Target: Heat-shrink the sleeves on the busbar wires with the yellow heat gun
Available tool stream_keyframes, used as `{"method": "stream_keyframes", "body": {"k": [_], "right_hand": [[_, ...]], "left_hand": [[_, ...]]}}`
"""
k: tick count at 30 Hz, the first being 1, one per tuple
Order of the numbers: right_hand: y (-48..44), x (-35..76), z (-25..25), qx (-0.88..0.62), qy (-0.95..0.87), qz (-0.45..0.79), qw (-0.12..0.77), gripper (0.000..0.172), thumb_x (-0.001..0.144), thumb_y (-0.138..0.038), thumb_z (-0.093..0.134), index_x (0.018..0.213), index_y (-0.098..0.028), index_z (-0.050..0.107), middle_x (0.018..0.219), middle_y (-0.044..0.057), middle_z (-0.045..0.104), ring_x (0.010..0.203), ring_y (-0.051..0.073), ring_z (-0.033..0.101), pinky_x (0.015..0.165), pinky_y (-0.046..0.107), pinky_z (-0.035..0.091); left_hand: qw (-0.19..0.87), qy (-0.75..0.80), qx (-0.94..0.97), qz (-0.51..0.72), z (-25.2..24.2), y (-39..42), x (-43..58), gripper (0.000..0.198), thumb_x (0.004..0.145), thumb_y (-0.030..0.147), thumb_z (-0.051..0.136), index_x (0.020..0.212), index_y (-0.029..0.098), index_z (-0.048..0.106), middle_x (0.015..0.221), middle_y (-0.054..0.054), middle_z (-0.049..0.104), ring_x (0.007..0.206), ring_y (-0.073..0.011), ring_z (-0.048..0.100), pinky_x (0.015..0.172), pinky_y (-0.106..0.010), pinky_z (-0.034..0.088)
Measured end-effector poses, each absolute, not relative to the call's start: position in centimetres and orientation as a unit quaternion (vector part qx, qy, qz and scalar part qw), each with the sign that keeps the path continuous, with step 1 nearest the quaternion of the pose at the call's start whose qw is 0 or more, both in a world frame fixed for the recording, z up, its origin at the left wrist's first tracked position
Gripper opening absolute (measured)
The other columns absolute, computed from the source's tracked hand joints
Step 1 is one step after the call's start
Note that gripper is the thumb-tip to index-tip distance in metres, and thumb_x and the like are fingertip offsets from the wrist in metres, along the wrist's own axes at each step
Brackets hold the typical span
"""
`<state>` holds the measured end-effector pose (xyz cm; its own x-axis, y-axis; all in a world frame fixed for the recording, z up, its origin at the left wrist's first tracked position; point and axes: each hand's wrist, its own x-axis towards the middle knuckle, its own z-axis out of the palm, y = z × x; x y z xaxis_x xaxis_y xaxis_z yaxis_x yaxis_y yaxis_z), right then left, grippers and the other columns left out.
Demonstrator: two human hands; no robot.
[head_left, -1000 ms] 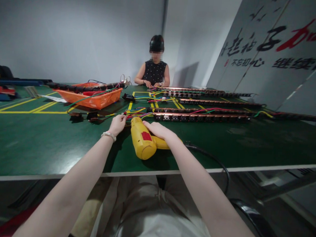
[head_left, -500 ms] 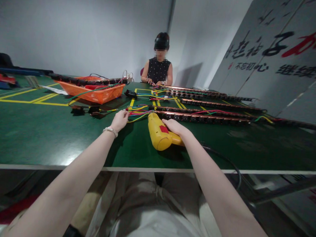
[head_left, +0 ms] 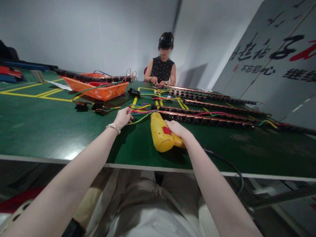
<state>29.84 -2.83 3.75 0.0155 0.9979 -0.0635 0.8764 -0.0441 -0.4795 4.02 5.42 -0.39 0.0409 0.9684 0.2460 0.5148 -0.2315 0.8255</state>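
My right hand (head_left: 177,128) is closed round the handle of a yellow heat gun (head_left: 161,132), whose nozzle points away from me at the wires. My left hand (head_left: 123,117) pinches the loose ends of several coloured wires (head_left: 142,112), red, yellow, green and blue. These wires run right into a long black strip with a copper-coloured edge (head_left: 205,118), which lies across the table. The fingertips of my left hand are partly hidden by the hand itself. A black cable (head_left: 224,160) trails from the heat gun over the table's front edge.
An orange basket (head_left: 106,93) at the left bears another long black strip. Two black connectors (head_left: 97,107) on leads lie before it. Further strips (head_left: 226,107) lie behind mine. Across the green table (head_left: 42,127) sits a person (head_left: 162,68) with both hands near the strip ends.
The view has shifted slightly, so the scene sits a little further right. My left hand's fingers have moved a little at the wires. The heat gun stays beside the wires in my right hand.
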Motion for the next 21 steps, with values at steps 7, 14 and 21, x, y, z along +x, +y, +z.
{"method": "stream_keyframes", "body": {"k": [7, 14, 21], "right_hand": [[-4.3, 27.3, 4.5, -0.715, -0.666, 0.158, 0.139, 0.063, 0.095, -0.050, 0.018, 0.113, -0.009, 0.063, 0.123, 0.022, 0.060, 0.113, 0.034, 0.057, 0.089, 0.042, 0.044], [-4.7, 22.7, 4.5, -0.671, -0.716, 0.147, 0.126, 0.059, 0.095, -0.048, 0.019, 0.111, -0.012, 0.063, 0.122, 0.020, 0.061, 0.113, 0.033, 0.057, 0.093, 0.043, 0.043], [-4.6, 20.8, 4.2, -0.647, -0.737, 0.147, 0.128, 0.058, 0.096, -0.047, 0.019, 0.114, -0.014, 0.063, 0.124, 0.018, 0.061, 0.114, 0.032, 0.057, 0.093, 0.042, 0.042]], "left_hand": [[0.251, 0.535, 0.684, 0.429, -0.9, 5.9, 3.7, 0.023, 0.089, 0.025, 0.039, 0.088, 0.014, 0.059, 0.067, -0.004, 0.064, 0.049, -0.0100, 0.056, 0.053, -0.022, 0.046], [0.195, 0.547, 0.698, 0.419, -1.1, 6.4, 3.6, 0.027, 0.087, 0.026, 0.038, 0.085, 0.014, 0.062, 0.072, -0.005, 0.064, 0.062, -0.0138, 0.056, 0.064, -0.025, 0.045], [0.117, 0.540, 0.739, 0.386, -0.7, 6.3, 3.1, 0.025, 0.080, 0.023, 0.041, 0.076, 0.013, 0.063, 0.071, -0.003, 0.062, 0.068, -0.0136, 0.049, 0.067, -0.024, 0.039]]}}
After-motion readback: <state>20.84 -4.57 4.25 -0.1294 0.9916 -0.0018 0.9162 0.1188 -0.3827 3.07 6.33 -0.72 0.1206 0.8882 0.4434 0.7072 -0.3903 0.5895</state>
